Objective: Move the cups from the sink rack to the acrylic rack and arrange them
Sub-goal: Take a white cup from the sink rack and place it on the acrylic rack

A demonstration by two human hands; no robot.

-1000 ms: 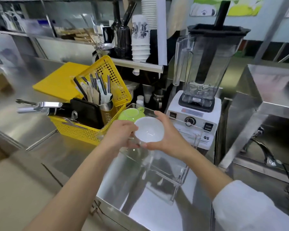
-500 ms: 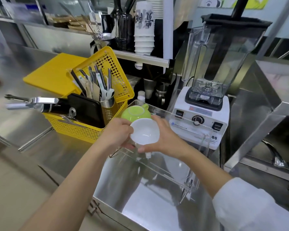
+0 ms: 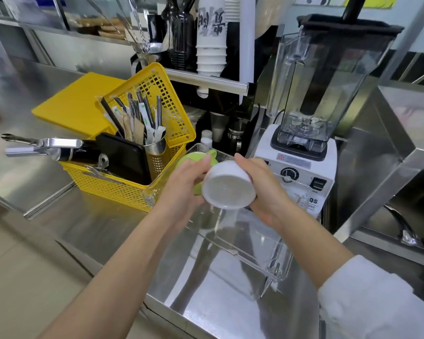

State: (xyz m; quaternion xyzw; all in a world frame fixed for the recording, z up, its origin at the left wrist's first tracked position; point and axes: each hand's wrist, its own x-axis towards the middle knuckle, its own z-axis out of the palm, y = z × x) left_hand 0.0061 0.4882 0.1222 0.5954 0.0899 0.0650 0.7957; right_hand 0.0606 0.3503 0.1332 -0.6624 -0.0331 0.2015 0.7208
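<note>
Since a second before, both arms had carried the white cup (image 3: pixel 228 189) further over the acrylic rack (image 3: pixel 233 243) and tipped it. That rack sat on the counter (image 3: pixel 96 223) between the yellow basket (image 3: pixel 123 189) and blender (image 3: pixel 301 172). My left hand (image 3: pixel 184 187) and right hand (image 3: pixel 264 189) clasped opposite sides, mouth toward me, just beside the green cup (image 3: pixel 194 157) at its far end.

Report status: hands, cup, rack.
Left hand and right hand gripping white cup, tilted over acrylic rack. Green cup already racked. Nothing blocking.
</note>
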